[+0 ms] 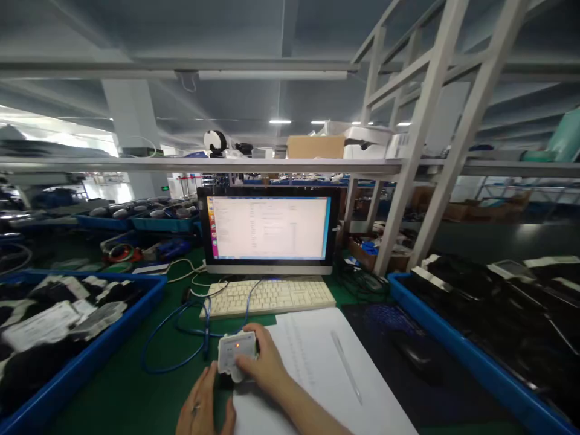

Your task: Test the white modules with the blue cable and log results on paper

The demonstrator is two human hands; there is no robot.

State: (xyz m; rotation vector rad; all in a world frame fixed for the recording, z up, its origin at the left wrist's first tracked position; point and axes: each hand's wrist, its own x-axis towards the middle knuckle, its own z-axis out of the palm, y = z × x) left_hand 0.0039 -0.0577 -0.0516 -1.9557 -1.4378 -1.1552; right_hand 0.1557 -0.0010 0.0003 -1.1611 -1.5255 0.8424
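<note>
A small white electronic device point(233, 349) with a lit orange light is gripped by my right hand point(267, 365), the thumb lying on its face. Beside the device's lower left, my left hand point(202, 403) rests with fingers stretched and thumb apart; a ring is on one finger. Whether its fingertips touch the device, I cannot tell. Close behind the device, a blue cable point(179, 364) loops over the green table and up across the keyboard point(272, 297). Under my right forearm lie white paper sheets point(312, 356) with printed rows, and a pen point(347, 367) rests on them.
A monitor point(269, 266) with a lit screen stands behind the keyboard. Blue trays point(151, 296) of dark items flank the workspace, the right one point(457, 344) beyond a mouse point(414, 353) on a dark mat. A metal shelf point(254, 164) crosses above; its posts point(408, 187) rise at right.
</note>
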